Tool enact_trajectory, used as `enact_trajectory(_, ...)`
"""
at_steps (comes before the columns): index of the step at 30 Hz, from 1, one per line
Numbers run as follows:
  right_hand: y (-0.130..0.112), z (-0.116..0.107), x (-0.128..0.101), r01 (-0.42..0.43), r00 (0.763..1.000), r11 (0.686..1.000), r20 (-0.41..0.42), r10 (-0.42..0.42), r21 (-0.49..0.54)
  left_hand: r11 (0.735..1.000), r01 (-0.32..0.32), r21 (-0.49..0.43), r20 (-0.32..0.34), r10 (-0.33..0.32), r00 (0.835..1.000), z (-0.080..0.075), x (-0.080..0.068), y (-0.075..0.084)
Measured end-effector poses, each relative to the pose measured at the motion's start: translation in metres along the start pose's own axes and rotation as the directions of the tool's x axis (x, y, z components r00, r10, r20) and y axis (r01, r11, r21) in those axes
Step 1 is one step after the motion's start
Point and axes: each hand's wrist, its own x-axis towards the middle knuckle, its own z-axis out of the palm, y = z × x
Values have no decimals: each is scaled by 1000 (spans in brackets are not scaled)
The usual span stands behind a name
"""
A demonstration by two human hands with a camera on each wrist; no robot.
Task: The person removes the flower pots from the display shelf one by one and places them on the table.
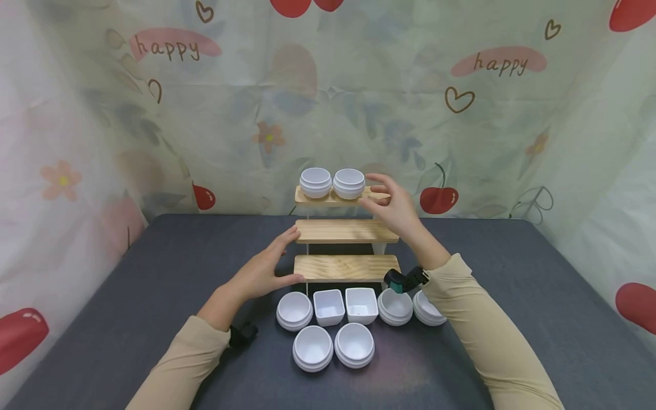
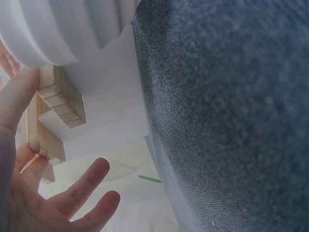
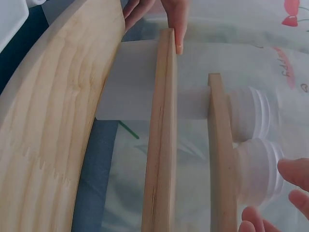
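Note:
A three-tier stand has a wooden top shelf [image 1: 328, 201], middle shelf [image 1: 347, 231] and lower shelf [image 1: 346, 268] on pale side supports. Two round white bowls stand upright side by side on the top shelf, a left bowl [image 1: 315, 183] and a right bowl [image 1: 349, 184]. My right hand [image 1: 393, 206] is beside the right bowl, fingers loosely bent and spread; whether a fingertip touches its rim I cannot tell. With fingers extended, my left hand [image 1: 263, 267] rests against the stand's left side. Its thumb [image 2: 21, 94] touches the lower shelf's end and other fingers the middle shelf's.
In front of the stand are several white bowls: round ones, such as a front bowl [image 1: 312, 348], and two square ones, including a square bowl [image 1: 328, 307]. My right forearm partly covers the rightmost bowl [image 1: 426, 310]. Behind the dark tabletop [image 1: 246, 353] hangs a printed curtain [image 1: 328, 114].

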Motion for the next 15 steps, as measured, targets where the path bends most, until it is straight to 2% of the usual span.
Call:
enact_trajectory(10,-1,7,7,-57,998,997,25,56,51,1000,1,1,-1,-1,1000,0,-1,1)
enact_trajectory(15,-1,11,10,-20,1000,998,17,19,56,1000,6,0,2,-6,1000,0,-1,1)
